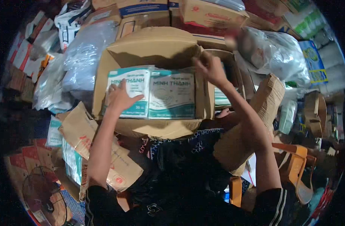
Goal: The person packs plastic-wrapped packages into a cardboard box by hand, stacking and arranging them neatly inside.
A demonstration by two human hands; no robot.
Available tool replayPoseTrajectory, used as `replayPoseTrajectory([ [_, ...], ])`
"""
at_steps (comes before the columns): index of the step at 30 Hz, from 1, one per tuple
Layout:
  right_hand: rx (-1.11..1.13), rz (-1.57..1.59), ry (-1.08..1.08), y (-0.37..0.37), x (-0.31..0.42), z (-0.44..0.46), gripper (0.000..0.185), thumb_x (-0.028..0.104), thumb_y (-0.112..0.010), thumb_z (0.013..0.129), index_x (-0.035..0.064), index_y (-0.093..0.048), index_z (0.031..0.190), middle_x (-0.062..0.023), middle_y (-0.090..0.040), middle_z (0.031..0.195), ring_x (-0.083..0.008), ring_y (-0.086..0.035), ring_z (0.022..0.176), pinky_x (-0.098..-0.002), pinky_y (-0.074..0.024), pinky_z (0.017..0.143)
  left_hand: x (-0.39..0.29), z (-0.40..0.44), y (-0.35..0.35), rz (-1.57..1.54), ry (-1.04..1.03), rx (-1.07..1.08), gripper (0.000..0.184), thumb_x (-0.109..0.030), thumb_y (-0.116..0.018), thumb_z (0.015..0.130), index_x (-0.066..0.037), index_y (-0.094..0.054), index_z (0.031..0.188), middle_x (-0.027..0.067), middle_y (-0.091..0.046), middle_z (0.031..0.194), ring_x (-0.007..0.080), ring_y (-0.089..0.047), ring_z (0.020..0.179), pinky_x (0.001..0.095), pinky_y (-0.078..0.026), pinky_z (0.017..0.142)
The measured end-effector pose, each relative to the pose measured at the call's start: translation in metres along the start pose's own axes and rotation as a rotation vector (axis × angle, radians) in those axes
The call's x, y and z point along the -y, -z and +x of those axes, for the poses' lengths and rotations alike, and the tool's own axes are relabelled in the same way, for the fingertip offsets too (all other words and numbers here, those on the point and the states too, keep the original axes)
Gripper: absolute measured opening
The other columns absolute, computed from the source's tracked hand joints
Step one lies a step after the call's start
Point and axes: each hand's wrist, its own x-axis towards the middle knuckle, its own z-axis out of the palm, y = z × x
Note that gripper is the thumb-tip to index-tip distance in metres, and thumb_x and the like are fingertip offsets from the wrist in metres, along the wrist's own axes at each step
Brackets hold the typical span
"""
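Observation:
An open cardboard box (150, 39) stands in front of me with two green-and-white packs side by side in it. My left hand (119, 98) lies with spread fingers on the left pack (136, 107). The right pack (172, 100) lies beside it, untouched. Raised over the box's right edge is my right hand (211, 69), its fingers bent and blurred; whether it holds anything is unclear. To the right, a second, narrower box (208, 94) contains more green-and-white packs (221, 97), partly hidden by my right arm.
Stacked cartons (214, 15) stand behind the box. Plastic-wrapped bundles lie at left (84, 60) and right (281, 49). Cardboard flaps (80, 130) hang near my left arm. An orange chair (296, 158) stands at lower right, a fan (44, 196) at lower left.

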Motion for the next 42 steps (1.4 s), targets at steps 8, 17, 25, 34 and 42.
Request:
replayPoseTrajectory([
  [8,-0.096,-0.184,-0.073,0.043,-0.053,-0.018,0.025,0.023,-0.063,0.083,-0.0013,-0.061,0.087,-0.0241,-0.063,0.082,-0.0416,-0.062,0.078,-0.0429,-0.0497,0.067,0.007,0.026,-0.005,-0.129,-0.107,0.144,0.116,-0.065,-0.07,0.062,0.006,-0.023,0.142,0.031,-0.046,0.131,0.0429,-0.046,0.122,0.0451,-0.041,0.1],
  [17,0.261,-0.562,-0.341,0.057,-0.079,-0.017,0.034,0.032,-0.065,0.078,0.0008,-0.064,0.092,-0.0233,-0.065,0.091,-0.0392,-0.064,0.09,-0.0477,-0.052,0.076,-0.201,0.004,0.06,-0.352,-0.674,-0.342,0.027,-0.025,-0.058,0.083,-0.003,-0.063,0.099,0.0218,-0.065,0.094,0.0391,-0.062,0.09,0.0469,-0.05,0.077],
  [25,0.243,-0.637,-0.496,0.041,-0.143,-0.066,0.019,0.014,-0.057,0.079,0.0033,-0.068,0.092,-0.0179,-0.068,0.098,-0.033,-0.066,0.092,-0.043,-0.0546,0.074,-0.361,0.056,-0.05,-0.012,-0.878,-0.181,0.019,-0.01,-0.051,0.082,0.0,-0.068,0.084,0.0235,-0.066,0.086,0.0375,-0.066,0.078,0.0462,-0.053,0.068],
  [34,0.622,-0.473,-0.87,0.006,-0.203,-0.098,0.039,0.016,-0.053,0.082,0.0069,-0.059,0.119,-0.0175,-0.064,0.112,-0.0331,-0.063,0.104,-0.0431,-0.0512,0.084,-0.377,0.068,-0.149,-0.002,-0.658,0.017,0.024,-0.011,-0.045,0.088,-0.002,-0.067,0.09,0.0186,-0.067,0.096,0.0351,-0.065,0.092,0.0483,-0.052,0.076],
  [42,0.46,-0.518,-0.879,0.069,-0.144,-0.048,0.047,0.029,-0.077,0.07,0.0064,-0.067,0.11,-0.0115,-0.064,0.117,-0.0344,-0.063,0.104,-0.0552,-0.0485,0.086,-0.391,0.075,-0.062,-0.43,-0.55,0.042,0.028,-0.021,-0.052,0.082,0.001,-0.063,0.093,0.0266,-0.063,0.101,0.0454,-0.06,0.095,0.0506,-0.048,0.082],
])
